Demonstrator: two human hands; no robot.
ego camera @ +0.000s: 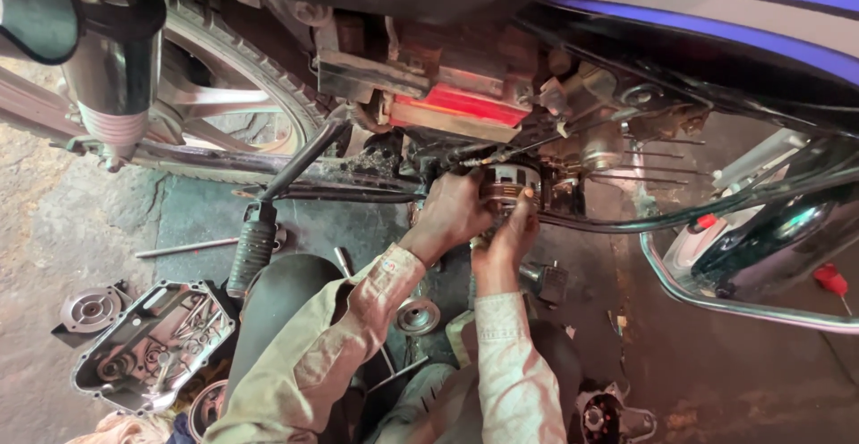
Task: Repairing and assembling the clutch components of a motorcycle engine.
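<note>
Both hands on round clutch (508,184) in engine bay, frame centre. Left hand (452,214) fingers curled round its 9 o'clock edge; right hand (510,229) fingers pressed at 6. Cover (152,345) already off, lying at 8 o'clock on floor (54,220); clutch apparently mid-job, unfinished.

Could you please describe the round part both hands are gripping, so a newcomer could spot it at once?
Start at the red battery under the motorcycle's seat and look just below. There the left hand and right hand clasp a round ribbed metal drum, the only slotted, cylindrical piece there.
</note>
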